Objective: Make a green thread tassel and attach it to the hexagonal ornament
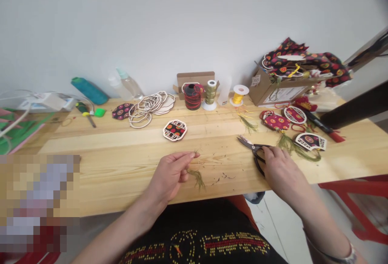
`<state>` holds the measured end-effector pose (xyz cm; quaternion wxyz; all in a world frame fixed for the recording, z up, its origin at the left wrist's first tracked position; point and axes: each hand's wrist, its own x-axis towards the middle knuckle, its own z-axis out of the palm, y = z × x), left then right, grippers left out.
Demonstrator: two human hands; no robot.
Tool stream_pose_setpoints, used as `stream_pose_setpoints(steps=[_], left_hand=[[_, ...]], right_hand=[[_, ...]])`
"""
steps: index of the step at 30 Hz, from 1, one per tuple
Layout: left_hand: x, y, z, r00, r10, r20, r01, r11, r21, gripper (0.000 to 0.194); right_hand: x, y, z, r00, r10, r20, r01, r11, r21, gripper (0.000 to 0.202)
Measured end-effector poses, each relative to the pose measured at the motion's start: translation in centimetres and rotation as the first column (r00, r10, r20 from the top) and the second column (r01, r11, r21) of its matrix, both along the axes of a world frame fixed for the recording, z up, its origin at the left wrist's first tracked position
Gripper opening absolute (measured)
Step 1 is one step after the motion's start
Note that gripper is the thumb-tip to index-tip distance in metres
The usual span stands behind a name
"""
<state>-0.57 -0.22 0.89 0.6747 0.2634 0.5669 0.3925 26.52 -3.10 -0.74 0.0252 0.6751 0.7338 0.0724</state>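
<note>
My left hand [173, 175] is closed in a pinch above the table, left of centre. Between its fingertips is a bunch of olive-green thread [198, 178] whose loose strands hang below the hand. My right hand [280, 171] lies at the right with its fingers on the black handles of a pair of scissors [252, 146]. The scissor blades rest on the wood, pointing left and slightly parted. Part of the handles is hidden under that hand. Beyond my left hand lies an eight-sided patterned ornament [175, 130] with a pale wooden frame.
Along the wall stand a dark red thread spool [193, 97], a green thread cone [210, 94], a yellow spool [239, 94] and a cardboard box [266, 88] of patterned cloth. Wooden frames [151, 104] are piled at back left. A fan-shaped ornament [311, 141] lies right; dark scraps [222, 176] dot the table.
</note>
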Motion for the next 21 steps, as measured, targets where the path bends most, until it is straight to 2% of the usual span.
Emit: stream_pose_setpoints(steps=[4,12,21], left_hand=[[0.0,0.1,0.1,1.0,-0.011,0.001,0.011,1.0,0.009,0.027],[0.1,0.6,0.1,1.0,-0.011,-0.001,0.011,0.999,0.03,0.029],[0.0,1.1,0.3,1.0,-0.01,0.009,0.009,0.999,0.042,0.031]], right_hand=[[0.4,0.2,0.1,0.999,0.047,-0.014,-0.047,0.999,0.008,0.026],[2.0,-0.2,-1.0,0.984,0.101,-0.146,-0.085,0.991,0.107,0.03],[1.5,-0.7,-0.7,0.989,0.13,-0.076,-0.123,0.988,0.088,0.03]])
